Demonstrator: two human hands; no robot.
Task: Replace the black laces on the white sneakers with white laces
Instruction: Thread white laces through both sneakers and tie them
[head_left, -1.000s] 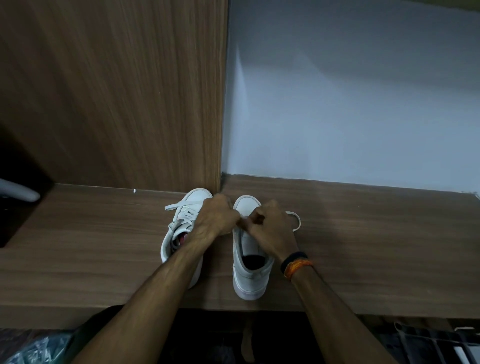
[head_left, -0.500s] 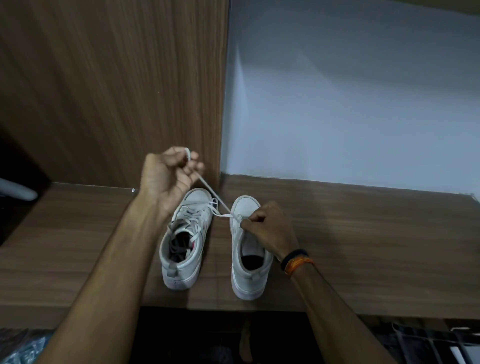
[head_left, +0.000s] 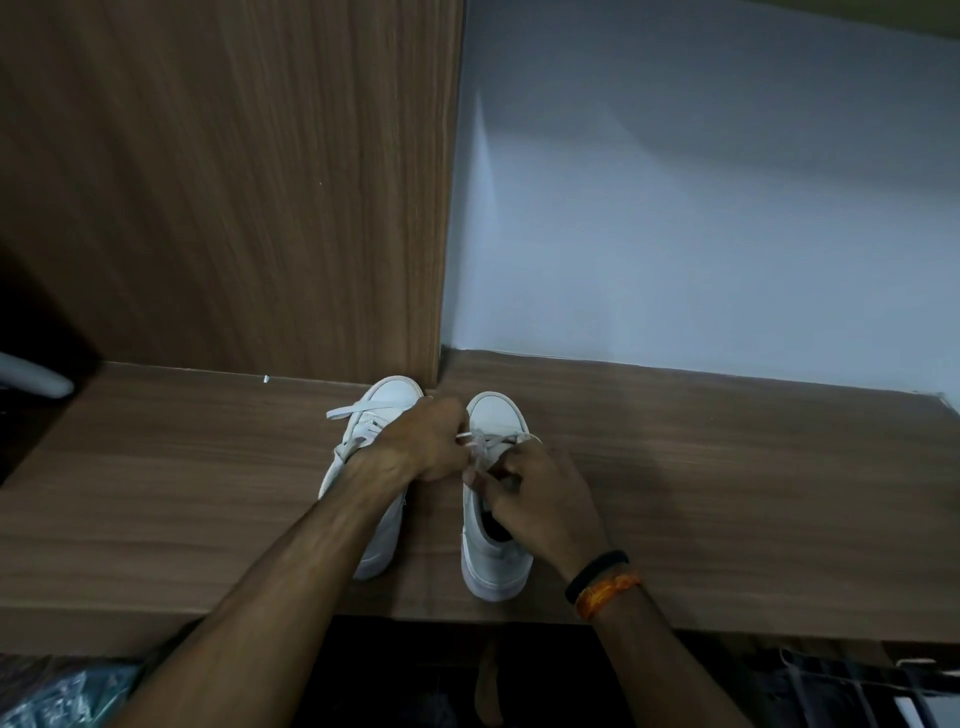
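1. Two white sneakers stand side by side on a wooden shelf, toes toward the back, heels near the front edge
2. The left sneaker is laced in white; a loose lace end lies across its toe area, and the left forearm covers much of it
3. The right sneaker has a white lace crossing only near the toe; its dark inside shows at the opening and nothing can be seen in it
4. The left hand is curled, its fingers pinching the white lace at the right sneaker's inner edge
5. The right hand sits over the right sneaker's opening, fingers curled and pinching the lace
6. A black band and an orange thread circle the right wrist
7. A wooden panel rises behind the left sneaker, a pale wall behind the right one
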